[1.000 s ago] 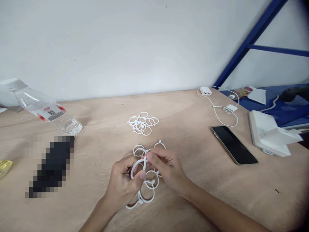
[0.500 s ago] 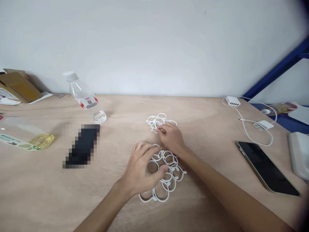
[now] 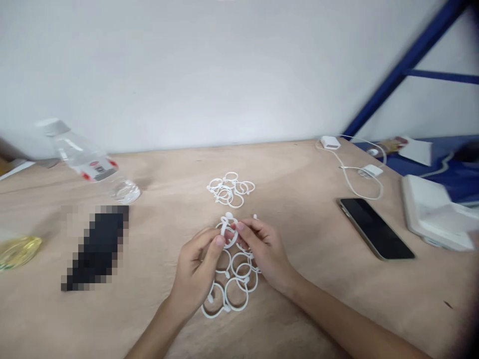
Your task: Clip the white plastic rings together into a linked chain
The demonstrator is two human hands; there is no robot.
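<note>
Between my two hands a white plastic ring (image 3: 228,216) with a small knob is held up on edge. My left hand (image 3: 198,262) pinches its left side between thumb and fingers, and my right hand (image 3: 267,249) pinches the right side. Beneath and in front of the hands lies a loose pile of similar white rings (image 3: 236,294), partly hidden by them. Farther back on the table, a smaller cluster of white rings (image 3: 235,199) lies apart from both hands.
On the left are a clear water bottle (image 3: 99,167), a pixelated black object (image 3: 99,244) and a bottle with yellow liquid (image 3: 18,252). To the right lie a phone (image 3: 376,229), a charger with cable (image 3: 330,143) and a white device (image 3: 430,209). A wall closes the back.
My right hand has drawn back from the far cluster to meet my left. A ring is now raised between them. The view has turned to the right.
</note>
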